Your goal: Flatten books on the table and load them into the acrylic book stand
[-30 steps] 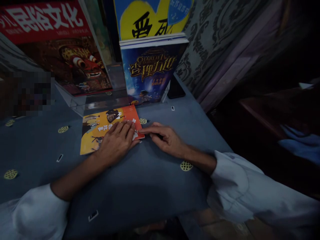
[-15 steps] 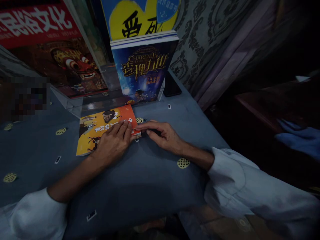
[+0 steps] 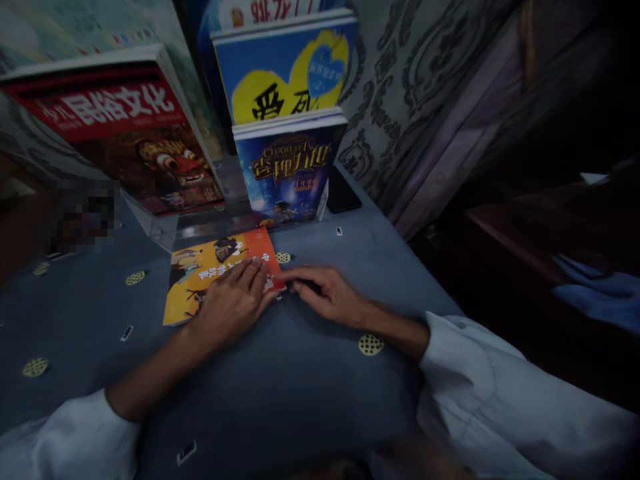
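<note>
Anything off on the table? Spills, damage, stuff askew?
No spill or damage visible. Mildly odd: the orange-and-yellow book under the left hand lies sideways to the person, its title characters turned. Part of the left is pixelated, so can't judge there.

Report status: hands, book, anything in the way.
Left hand laid on orange-yellow book, right hand with forefinger at its edge. Book on table, cover up. Left hand hides part of cover; standing books beyond.
</note>
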A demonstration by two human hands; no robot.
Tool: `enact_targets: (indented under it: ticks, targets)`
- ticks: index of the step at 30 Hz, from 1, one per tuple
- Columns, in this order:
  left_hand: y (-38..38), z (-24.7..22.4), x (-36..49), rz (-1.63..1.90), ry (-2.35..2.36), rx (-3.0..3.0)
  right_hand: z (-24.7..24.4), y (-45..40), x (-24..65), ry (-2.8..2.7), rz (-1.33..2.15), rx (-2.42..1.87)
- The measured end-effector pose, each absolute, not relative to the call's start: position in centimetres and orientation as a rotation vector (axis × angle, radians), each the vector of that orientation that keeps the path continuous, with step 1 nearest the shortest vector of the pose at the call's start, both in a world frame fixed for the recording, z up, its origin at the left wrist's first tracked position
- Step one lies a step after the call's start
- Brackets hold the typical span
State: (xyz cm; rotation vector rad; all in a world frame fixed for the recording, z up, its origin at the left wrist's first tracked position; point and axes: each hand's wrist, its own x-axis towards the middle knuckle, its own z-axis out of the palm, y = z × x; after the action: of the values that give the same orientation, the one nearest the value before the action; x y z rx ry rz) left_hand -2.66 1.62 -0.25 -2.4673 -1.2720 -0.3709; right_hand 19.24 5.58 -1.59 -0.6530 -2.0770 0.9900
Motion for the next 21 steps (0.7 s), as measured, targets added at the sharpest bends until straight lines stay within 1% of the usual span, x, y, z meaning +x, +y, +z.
enact_targets:
  ticks: [3, 10, 15, 21]
  targets:
    - [2.8, 0.7, -4.1, -0.322, -1.343, -2.516, -1.4, 5.4, 19.3, -2.143, 0.925, -0.661]
    - [5.4, 3.3, -8.1, 0.072, -1.841, -2.338, -1.0, 5.1, 19.4, -2.244, 0.866, -0.598]
    - [5.3, 4.4, -7.5, 0.26, -1.908, -2.267, -1.2, 5.2, 19.5, -2.259, 0.796, -0.578]
    - [4.0, 5.5, -6.5, 0.534, -2.054, -2.209, -1.8, 6.0, 19.8, -2.22, 0.61, -0.596]
